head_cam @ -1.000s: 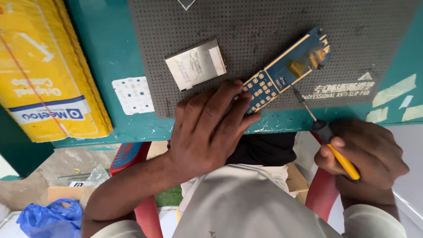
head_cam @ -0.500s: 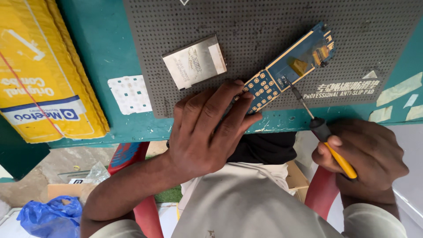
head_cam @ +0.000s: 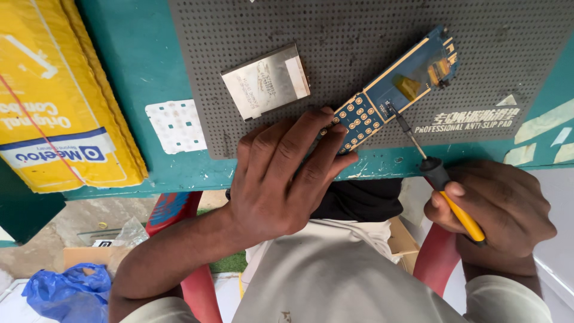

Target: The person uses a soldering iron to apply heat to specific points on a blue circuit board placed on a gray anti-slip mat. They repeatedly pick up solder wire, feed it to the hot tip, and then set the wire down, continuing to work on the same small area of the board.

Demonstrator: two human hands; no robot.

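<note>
I see the blue circuit board (head_cam: 391, 93) lying slanted on the grey dotted mat (head_cam: 359, 36), near the mat's front edge, with bare mat behind it. A fat yellow package (head_cam: 57, 90) with a blue and white label fills the far left. A white sticker sheet (head_cam: 176, 125) lies on the green table (head_cam: 131, 54). My left hand (head_cam: 281, 173) lies flat, fingers pressing the board's end. My right hand (head_cam: 496, 209) is closed around the yellow screwdriver (head_cam: 439, 179), its tip on the board.

Circuit board (head_cam: 391, 96) lies on the mat (head_cam: 359, 36) — metal plate (head_cam: 266, 81) to its left — keypad sheet (head_cam: 176, 125) beside the mat
</note>
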